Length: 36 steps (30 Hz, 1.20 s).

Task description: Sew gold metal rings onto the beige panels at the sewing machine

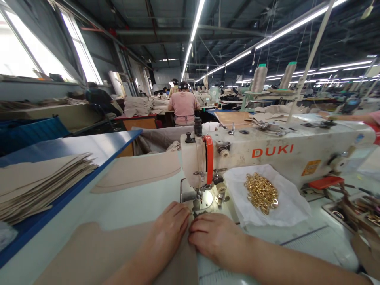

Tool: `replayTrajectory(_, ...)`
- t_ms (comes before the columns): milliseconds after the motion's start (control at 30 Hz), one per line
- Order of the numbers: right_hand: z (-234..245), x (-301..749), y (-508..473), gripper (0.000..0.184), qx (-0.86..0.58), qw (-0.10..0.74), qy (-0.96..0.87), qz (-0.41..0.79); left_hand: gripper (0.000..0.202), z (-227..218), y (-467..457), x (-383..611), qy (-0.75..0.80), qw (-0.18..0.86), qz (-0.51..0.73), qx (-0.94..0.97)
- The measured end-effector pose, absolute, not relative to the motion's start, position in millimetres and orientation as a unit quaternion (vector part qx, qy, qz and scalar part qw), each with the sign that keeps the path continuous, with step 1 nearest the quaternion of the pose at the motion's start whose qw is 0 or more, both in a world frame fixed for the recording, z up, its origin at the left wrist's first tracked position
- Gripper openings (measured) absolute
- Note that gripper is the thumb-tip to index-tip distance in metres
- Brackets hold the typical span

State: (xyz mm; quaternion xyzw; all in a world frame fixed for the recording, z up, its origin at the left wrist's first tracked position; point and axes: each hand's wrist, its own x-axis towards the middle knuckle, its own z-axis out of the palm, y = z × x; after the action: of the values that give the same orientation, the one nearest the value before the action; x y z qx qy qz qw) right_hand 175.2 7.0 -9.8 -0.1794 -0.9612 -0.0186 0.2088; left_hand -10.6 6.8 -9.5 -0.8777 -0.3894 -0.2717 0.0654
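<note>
Fingers curled, left hand and right hand (close together) grasp beige fabric.

Red "DUKI" — on the sewing machine

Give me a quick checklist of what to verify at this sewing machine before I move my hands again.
1. Left hand on the near beige piece: ok.
2. Right hand at that piece's right edge, beside the left: ok.
3. Fingertips safely away from the needle area: cannot tell; they look close.
4. Far beige piece apart from the near one: ok, bare tabletop shows between.
5. Gold metal pieces off the fabric: ok, heaped on the white sheet.
6. Needle threaded: cannot tell, too small.
</note>
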Motion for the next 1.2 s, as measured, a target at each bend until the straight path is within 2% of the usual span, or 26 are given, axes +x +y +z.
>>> replayTrajectory(333, -6.9, 172.4, 5.1, 0.011, -0.26, 0.191, -0.946, -0.027, 0.026, -8.3, 2.9, -16.5, -0.392, 0.024, -0.284, -0.875)
replayTrajectory(633, -8.5, 168.7, 6.1, 0.003, -0.256, 0.172, -0.949, -0.058, 0.024, -10.2, -1.2, -19.4, -0.399, 0.019, -0.319, -0.86)
replayTrajectory(1067, 2.2, 191.4, 21.7, 0.007, -0.262, 0.12, -0.952, -0.103, 0.023, -12.0, 21.0, 7.1, -0.39, 0.014, -0.328, -0.86)
replayTrajectory(1200, -6.4, 192.6, 30.7, 0.005, -0.28, 0.133, -0.945, -0.108, 0.023, -12.8, 30.6, 10.8, -0.384, 0.016, -0.324, -0.864)
